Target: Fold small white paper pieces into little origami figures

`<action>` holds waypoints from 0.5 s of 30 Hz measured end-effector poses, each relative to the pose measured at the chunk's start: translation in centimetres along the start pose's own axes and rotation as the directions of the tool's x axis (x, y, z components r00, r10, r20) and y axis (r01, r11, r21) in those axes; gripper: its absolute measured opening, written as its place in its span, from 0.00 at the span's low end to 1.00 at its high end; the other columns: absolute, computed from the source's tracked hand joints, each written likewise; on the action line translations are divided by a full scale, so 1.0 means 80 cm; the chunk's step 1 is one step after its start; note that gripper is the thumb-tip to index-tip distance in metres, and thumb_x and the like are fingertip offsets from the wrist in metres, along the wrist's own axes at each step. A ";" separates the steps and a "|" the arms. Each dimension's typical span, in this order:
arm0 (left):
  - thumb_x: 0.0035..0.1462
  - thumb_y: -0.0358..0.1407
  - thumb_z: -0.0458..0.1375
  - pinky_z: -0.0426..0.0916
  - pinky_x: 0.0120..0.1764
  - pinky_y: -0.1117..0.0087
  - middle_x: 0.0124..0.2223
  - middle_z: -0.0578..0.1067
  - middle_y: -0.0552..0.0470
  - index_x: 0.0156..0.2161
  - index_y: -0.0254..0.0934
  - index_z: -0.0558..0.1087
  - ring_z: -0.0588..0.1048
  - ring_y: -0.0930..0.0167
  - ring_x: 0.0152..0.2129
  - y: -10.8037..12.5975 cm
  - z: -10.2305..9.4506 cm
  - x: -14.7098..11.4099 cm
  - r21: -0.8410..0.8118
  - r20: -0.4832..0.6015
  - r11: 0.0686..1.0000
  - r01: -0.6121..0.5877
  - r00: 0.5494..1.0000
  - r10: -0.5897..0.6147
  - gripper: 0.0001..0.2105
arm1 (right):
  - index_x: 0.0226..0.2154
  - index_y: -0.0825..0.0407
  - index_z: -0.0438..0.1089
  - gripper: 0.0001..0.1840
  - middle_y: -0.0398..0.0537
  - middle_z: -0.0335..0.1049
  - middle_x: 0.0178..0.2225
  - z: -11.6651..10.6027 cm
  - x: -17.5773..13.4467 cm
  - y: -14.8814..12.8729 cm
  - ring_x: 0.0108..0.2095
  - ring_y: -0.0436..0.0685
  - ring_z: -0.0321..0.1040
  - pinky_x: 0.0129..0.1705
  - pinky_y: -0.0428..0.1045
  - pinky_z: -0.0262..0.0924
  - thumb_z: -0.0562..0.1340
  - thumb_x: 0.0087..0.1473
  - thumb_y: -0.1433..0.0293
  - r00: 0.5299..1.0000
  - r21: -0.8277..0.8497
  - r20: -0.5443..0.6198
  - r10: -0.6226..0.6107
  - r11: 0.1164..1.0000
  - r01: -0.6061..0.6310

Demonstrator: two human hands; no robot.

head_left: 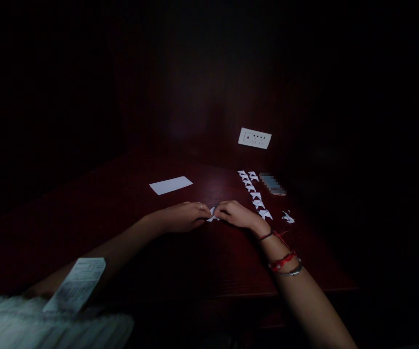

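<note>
A small piece of folded white paper (pixel 212 213) lies at the tabletop between my two hands. My left hand (pixel 185 216) pinches its left side with fingers together, a ring on one finger. From the right, my right hand (pixel 235 213) closes thumb and fingers on the paper's other side. The fingers partly cover the paper, so its exact shape is hidden. Just right of my right hand runs a row of small folded white paper pieces (pixel 256 196), pointed at their corners.
A blank white paper sheet (pixel 171 185) lies behind my left hand on the dark red table (pixel 122 194). A phone (pixel 273 184) sits beyond the row, with crumpled paper scraps (pixel 288 217) nearer. A white socket plate (pixel 255 138) is on the back wall.
</note>
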State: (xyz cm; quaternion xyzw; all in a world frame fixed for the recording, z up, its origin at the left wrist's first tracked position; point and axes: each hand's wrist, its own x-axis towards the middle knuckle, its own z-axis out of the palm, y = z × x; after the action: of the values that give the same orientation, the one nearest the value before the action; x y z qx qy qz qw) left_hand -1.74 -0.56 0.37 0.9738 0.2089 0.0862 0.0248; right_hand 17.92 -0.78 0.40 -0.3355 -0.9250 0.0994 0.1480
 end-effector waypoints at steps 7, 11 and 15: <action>0.52 0.28 0.45 0.54 0.42 0.73 0.43 0.64 0.53 0.42 0.40 0.63 0.62 0.73 0.40 0.000 -0.001 0.000 -0.072 0.010 0.997 0.013 1.000 -0.013 0.13 | 0.27 0.57 0.67 0.09 0.45 0.66 0.26 0.005 0.001 -0.003 0.25 0.45 0.59 0.30 0.42 0.51 0.52 0.46 0.75 0.992 0.065 -0.028 0.122 0.991 -0.120; 0.53 0.30 0.45 0.55 0.42 0.71 0.41 0.65 0.51 0.41 0.38 0.62 0.63 0.72 0.38 0.004 -0.004 0.000 -0.079 0.030 0.994 0.074 0.997 -0.072 0.11 | 0.26 0.57 0.67 0.08 0.43 0.66 0.25 0.006 0.003 -0.003 0.25 0.45 0.59 0.28 0.41 0.51 0.53 0.42 0.77 0.972 0.134 -0.046 0.231 0.966 -0.223; 0.52 0.31 0.45 0.56 0.41 0.71 0.42 0.65 0.49 0.44 0.37 0.60 0.63 0.71 0.38 0.009 -0.008 0.000 -0.086 0.028 0.993 0.086 0.996 -0.084 0.12 | 0.26 0.57 0.66 0.08 0.43 0.65 0.23 0.008 0.005 -0.002 0.24 0.44 0.59 0.27 0.40 0.51 0.53 0.40 0.78 0.958 0.199 -0.055 0.281 0.943 -0.266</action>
State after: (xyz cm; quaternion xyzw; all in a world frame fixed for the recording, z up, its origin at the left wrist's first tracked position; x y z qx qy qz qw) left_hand -1.58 -1.18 1.04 0.9630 0.2457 0.0822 0.0735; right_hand 17.31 -0.70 -0.08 -0.4488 -0.8488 0.1928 0.2023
